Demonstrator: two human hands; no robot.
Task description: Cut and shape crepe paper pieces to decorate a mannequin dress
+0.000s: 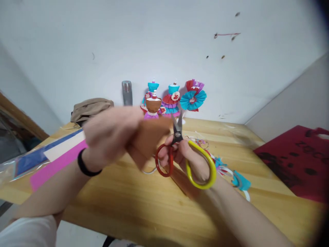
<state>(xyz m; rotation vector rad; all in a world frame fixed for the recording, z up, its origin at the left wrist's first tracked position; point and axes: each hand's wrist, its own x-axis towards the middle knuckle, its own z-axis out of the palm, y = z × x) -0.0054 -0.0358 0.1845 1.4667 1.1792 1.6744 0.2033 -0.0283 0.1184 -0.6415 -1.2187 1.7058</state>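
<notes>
My left hand (113, 132), smeared by motion, is closed on a folded piece of brown paper (150, 137) near the middle of the view. Just right of the paper, my right hand (189, 156) holds scissors (177, 133) with one red and one yellow handle loop. Their blades point up and away and stand slightly apart, close to the paper's right edge. Part of the brown paper hangs down beneath my left hand, and its lower outline is blurred.
Colourful paper figures (153, 104) and a grey flask (127, 92) stand by the wall. Pink and white sheets (60, 164) lie left on the wooden table (123, 206). Teal scraps (241, 180) lie right, near a red bag (293, 154). A brown cloth bag (91, 108) sits back left.
</notes>
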